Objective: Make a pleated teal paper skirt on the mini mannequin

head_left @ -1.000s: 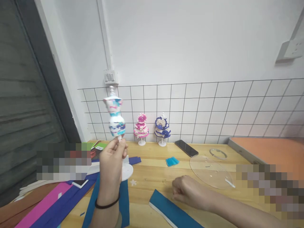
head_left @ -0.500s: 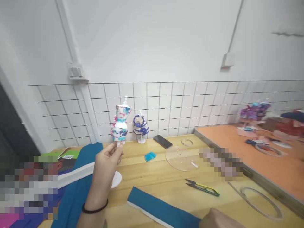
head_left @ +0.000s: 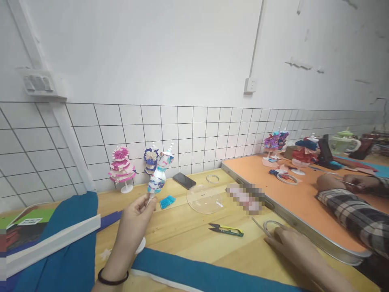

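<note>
My left hand [head_left: 138, 217] pinches the stem of a miniature dress form [head_left: 159, 172], raised off the table and leaning right. White cloth patterned with teal, blue and pink covers the form. Its round white base [head_left: 140, 245] shows partly behind my wrist. My right hand [head_left: 290, 245] is low over a thin greyish ring [head_left: 270, 224] with a straight loose piece beside it. The thumb is stretched out to the left; the other fingertips are partly hidden. A teal fabric strip [head_left: 197, 269] with a white edge runs along the front. Thread snips [head_left: 226, 230] lie between the hands.
Two small dressed forms, pink [head_left: 122, 170] and blue [head_left: 149, 159], stand by the wall. Nearby are a phone [head_left: 184, 180], a pleated blue piece [head_left: 167, 202] and a clear disc [head_left: 200, 198]. Teal cloth [head_left: 67, 227] covers the left. Another person's plaid sleeve [head_left: 349, 211] crosses the orange table [head_left: 291, 202].
The view has turned right, bringing the pink form and another person's arms into sight. My right hand has left the teal strip for the ring. The held form now tilts right.
</note>
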The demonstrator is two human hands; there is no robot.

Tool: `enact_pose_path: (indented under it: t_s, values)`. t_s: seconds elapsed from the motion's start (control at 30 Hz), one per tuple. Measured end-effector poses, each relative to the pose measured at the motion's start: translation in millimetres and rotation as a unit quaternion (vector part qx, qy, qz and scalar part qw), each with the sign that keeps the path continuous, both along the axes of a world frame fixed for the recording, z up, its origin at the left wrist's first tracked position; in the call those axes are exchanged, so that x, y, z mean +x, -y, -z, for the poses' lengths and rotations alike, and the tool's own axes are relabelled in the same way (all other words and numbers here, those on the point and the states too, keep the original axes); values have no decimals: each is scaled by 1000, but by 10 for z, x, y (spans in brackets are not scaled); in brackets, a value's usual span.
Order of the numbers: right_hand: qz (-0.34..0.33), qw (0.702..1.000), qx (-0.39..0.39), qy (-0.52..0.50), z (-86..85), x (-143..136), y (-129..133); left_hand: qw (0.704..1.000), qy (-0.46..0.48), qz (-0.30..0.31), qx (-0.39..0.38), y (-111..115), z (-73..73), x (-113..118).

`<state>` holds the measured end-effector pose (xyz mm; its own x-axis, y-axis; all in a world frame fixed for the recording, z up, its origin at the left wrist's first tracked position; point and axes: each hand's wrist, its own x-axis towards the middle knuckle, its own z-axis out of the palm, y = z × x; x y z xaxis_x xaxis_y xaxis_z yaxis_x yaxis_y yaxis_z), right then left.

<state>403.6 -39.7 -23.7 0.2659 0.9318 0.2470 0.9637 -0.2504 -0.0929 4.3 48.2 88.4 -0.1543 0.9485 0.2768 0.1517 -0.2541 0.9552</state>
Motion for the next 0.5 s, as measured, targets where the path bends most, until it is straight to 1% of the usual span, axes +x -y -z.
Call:
enact_pose_path:
  t_s: [0.1,0.17,0.23,0.27,0.33,0.4,0.43,0.5]
  values:
    - [-17,999,-21,-23,-21,-92,-33,1000,13,26,-13,-1,15,71]
    - [-7,998,-33,-56,-65,-119,-38,998,35,45,-28,-18,37,96]
    - [-11,995,-28,-96,-129,-160,-25,994,64,72,-45,-42,71,117]
    - [-27,993,-14,-114,-170,-204,-16,992,76,87,-51,-51,90,130]
    - [-99,984,34,-141,-277,-358,-3,988,92,109,-59,-53,124,167]
    - [-177,969,97,-142,-415,-593,-12,985,101,122,-64,-27,140,215]
    - [-224,957,134,-126,-495,-729,-24,983,107,135,-69,-4,138,239]
    - [-329,913,231,-71,-669,-1004,-56,977,121,159,-76,54,112,280]
